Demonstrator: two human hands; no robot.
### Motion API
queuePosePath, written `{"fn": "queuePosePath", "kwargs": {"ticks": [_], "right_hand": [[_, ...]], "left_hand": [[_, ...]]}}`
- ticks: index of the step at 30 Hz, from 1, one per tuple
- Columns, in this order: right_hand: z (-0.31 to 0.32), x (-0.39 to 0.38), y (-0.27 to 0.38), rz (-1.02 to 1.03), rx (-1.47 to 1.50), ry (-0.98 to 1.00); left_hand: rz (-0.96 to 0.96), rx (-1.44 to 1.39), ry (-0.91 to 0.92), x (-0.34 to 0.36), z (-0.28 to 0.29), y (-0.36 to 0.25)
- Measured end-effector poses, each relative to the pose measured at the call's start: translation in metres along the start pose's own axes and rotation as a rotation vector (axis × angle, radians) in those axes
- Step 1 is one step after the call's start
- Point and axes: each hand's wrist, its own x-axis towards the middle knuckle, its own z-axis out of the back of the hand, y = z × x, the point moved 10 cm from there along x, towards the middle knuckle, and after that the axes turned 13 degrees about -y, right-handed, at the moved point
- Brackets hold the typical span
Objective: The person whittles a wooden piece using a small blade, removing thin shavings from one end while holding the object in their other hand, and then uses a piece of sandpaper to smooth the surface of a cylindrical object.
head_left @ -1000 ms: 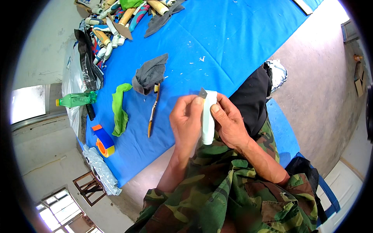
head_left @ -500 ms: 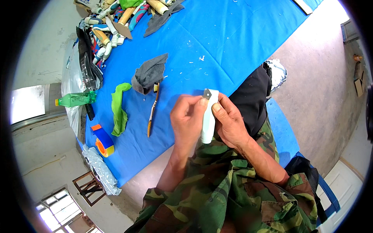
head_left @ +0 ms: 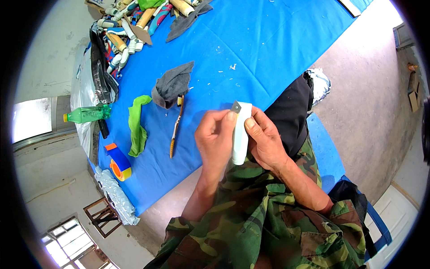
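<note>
My right hand [head_left: 268, 142] is closed around the upper part of a white squeeze tube [head_left: 240, 142], which hangs upright above my lap, beyond the table's near edge. Thumb and fingers of my left hand [head_left: 214, 136] pinch a small grey metal blade [head_left: 236, 107] with a hole in it. The blade lies at the tube's top left edge; whether it cuts into the wall I cannot tell. On the table left of my hands rests a toothbrush [head_left: 177, 127], its bristles against a crumpled grey cloth [head_left: 172, 85].
A green cloth [head_left: 136, 127], a roll of tape [head_left: 118, 166] and a green bottle [head_left: 87, 114] lie along the left of the blue-covered table [head_left: 251, 40]. Many used tubes [head_left: 148, 18] are heaped at the far left. White scraps [head_left: 232, 67] dot the cover.
My left hand has shifted slightly left with the blade, which is tilted a little more. The tube has risen a touch; my right hand has barely moved.
</note>
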Motion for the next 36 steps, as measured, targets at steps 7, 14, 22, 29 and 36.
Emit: {"fn": "queuePosePath", "kwargs": {"ticks": [7,14,22,29,36], "right_hand": [[0.006,0.003,-0.004,0.013,-0.011,-0.012],[0.006,0.002,-0.005,0.005,-0.002,-0.001],[0.004,0.002,-0.003,0.004,-0.023,0.0],[0.005,0.002,-0.002,0.012,-0.018,-0.009],[0.007,0.003,-0.004,0.0,-0.012,-0.016]], "left_hand": [[0.107,0.048,-0.021,-0.002,0.002,0.001],[-0.079,0.087,0.043,0.0,0.0,-0.003],[-0.048,0.009,-0.009,0.0,0.003,0.002],[-0.062,0.032,-0.005,0.001,0.001,0.0],[-0.16,0.089,0.066,0.001,-0.003,-0.007]]}}
